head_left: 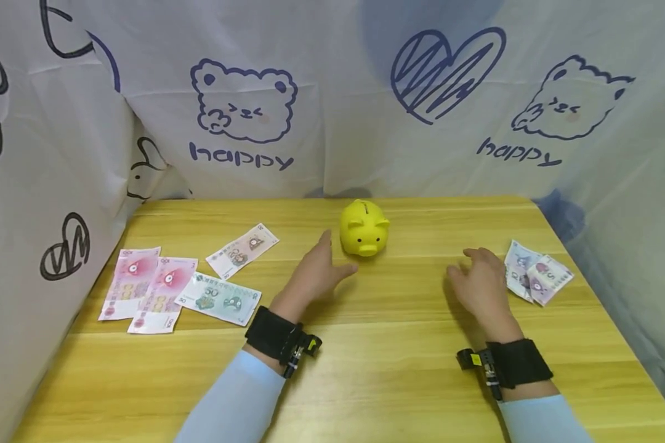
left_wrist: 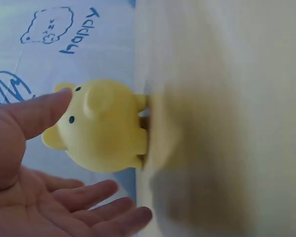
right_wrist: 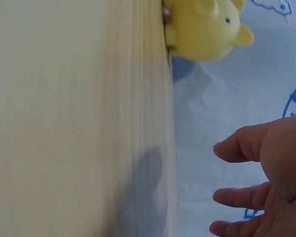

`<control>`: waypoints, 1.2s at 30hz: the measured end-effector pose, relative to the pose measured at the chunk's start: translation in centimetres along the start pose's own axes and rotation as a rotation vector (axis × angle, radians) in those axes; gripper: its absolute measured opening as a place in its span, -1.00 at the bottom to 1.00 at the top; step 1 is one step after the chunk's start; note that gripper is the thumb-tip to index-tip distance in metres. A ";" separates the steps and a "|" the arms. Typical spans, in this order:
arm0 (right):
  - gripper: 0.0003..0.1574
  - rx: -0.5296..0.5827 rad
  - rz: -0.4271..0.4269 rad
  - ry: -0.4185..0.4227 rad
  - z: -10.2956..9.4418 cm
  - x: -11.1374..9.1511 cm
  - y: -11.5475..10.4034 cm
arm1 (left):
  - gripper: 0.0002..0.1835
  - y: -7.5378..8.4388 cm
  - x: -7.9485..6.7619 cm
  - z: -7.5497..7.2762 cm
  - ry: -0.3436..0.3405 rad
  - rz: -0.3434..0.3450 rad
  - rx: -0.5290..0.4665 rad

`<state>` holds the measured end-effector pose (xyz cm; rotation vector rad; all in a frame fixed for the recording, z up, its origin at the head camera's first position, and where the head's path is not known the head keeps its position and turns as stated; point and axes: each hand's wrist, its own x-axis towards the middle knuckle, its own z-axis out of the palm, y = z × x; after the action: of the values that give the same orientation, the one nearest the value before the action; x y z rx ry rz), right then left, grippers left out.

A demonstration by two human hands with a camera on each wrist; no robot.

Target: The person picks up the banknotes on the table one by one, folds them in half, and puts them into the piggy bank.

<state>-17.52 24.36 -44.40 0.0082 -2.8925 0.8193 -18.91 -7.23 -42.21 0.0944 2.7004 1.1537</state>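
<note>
A yellow piggy bank (head_left: 366, 231) with a coin slot on its back stands near the table's far edge, snout toward me. My left hand (head_left: 317, 267) is just left of it, thumb and fingers spread and holding nothing. In the left wrist view the piggy bank (left_wrist: 106, 131) shows beyond the spread thumb and fingers. Over the right part of the table is my right hand (head_left: 479, 283), its fingers loosely bent around nothing. Two overlapping banknotes, one bluish (head_left: 518, 267) and one purple (head_left: 548, 280), lie right beside that hand.
At the left lie two pink 100 notes (head_left: 135, 277), a green 50 note (head_left: 221, 298) overlapping one of them, and a brownish 20 note (head_left: 242, 251) farther back. White cloth (head_left: 343, 123) with drawings hangs behind the wooden table (head_left: 388, 381) and along both sides.
</note>
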 end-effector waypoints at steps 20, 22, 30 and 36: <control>-0.20 0.056 -0.039 -0.261 2.4 -1.0 -2.6 | -0.16 -1.9 -3.1 0.9 -0.122 0.098 0.200; -0.23 0.076 -0.063 -0.275 3.2 -1.5 -3.9 | -0.18 -1.9 -3.2 0.9 -0.132 0.111 0.212; -0.32 0.123 -0.141 -0.316 5.3 -3.2 -8.9 | -0.25 -1.8 -3.4 0.8 -0.156 0.125 0.240; -0.37 0.106 -0.174 -0.330 5.6 -3.7 -10.4 | -0.27 -1.8 -3.6 0.7 -0.168 0.126 0.259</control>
<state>-14.12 12.43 -44.17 0.4398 -3.0831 1.0214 -15.18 -8.48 -43.40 0.3871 2.7085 0.7795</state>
